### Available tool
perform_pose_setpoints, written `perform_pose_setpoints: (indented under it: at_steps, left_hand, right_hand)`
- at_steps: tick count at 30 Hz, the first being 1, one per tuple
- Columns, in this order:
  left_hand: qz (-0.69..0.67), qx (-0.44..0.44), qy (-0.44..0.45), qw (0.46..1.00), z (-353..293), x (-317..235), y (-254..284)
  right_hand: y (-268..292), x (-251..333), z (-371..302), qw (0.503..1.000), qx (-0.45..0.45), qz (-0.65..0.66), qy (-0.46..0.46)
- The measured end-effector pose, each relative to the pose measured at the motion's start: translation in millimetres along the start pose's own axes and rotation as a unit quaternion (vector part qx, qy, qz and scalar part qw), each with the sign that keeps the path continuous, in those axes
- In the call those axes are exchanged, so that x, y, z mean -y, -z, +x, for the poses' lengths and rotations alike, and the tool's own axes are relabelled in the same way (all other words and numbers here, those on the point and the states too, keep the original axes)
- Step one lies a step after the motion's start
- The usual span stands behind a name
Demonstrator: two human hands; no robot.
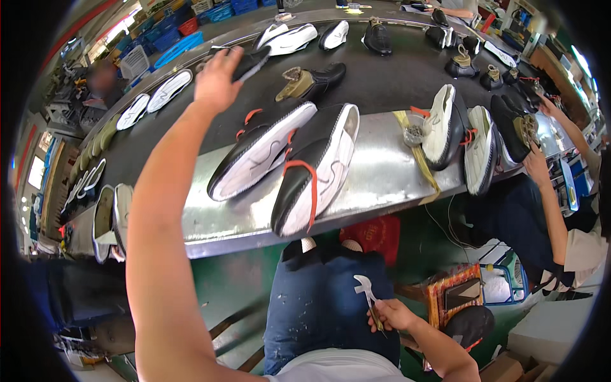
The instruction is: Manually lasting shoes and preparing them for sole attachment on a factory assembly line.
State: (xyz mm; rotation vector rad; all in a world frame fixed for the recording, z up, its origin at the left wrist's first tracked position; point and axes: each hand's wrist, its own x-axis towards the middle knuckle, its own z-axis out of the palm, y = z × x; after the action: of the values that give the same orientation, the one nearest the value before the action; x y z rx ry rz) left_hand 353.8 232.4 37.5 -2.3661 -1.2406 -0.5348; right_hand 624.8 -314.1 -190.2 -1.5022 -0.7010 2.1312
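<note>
I find the metal tool [364,284] over the wearer's dark blue trousers [293,312], below the bench edge, its pale head forked and pointing up and away to the left. The right hand [394,314] pinches it by the handle, fingers curled round. The left hand [218,79] reaches forward over the left part of a dark shoe [254,65]; its fingers are partly extended, and from my seat I cannot tell whether they grip the shoe or only touch it.

Closer in, I have two black shoes [289,202] tilted on a shiny metal ledge [372,159], white bottoms facing up (an orange-red strap [314,191] trails across the one on the right). Beyond the ledge I see a wide dark belt [394,83], with an olive-and-black shoe [324,77] lying on it to the right of the dark shoe. Rightward along the ledge I make out a small clear cup [414,134] by a yellow strip [425,170]. Farther right, a co-worker's hand [538,165] touches a black shoe [509,127]. Blue baskets [165,39] stand far off, upper left.
</note>
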Motion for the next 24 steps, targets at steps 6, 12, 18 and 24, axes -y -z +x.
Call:
perform_pose_setpoints:
  at_steps: [6, 12, 18, 24]
  left_hand:
    - [0.102, 0.186, -0.101, 0.972, 2, 5, -77]
    - [-0.155, 0.254, 0.097, 0.95, 22, -20, -78]
    - [-0.134, 0.328, 0.118, 0.928, 35, -50, -69]
    - [-0.219, 0.268, 0.073, 0.935, 41, -38, -84]
  right_hand:
    - [14, 27, 5, 0.999, -0.01, 0.042, -0.032]
    - [36, 39, 26, 0.997, 0.001, 0.059, -0.045]
    - [43, 47, 38, 0.998, 0.025, 0.046, -0.046]
    - [48, 52, 45, 0.997, 0.016, 0.051, -0.052]
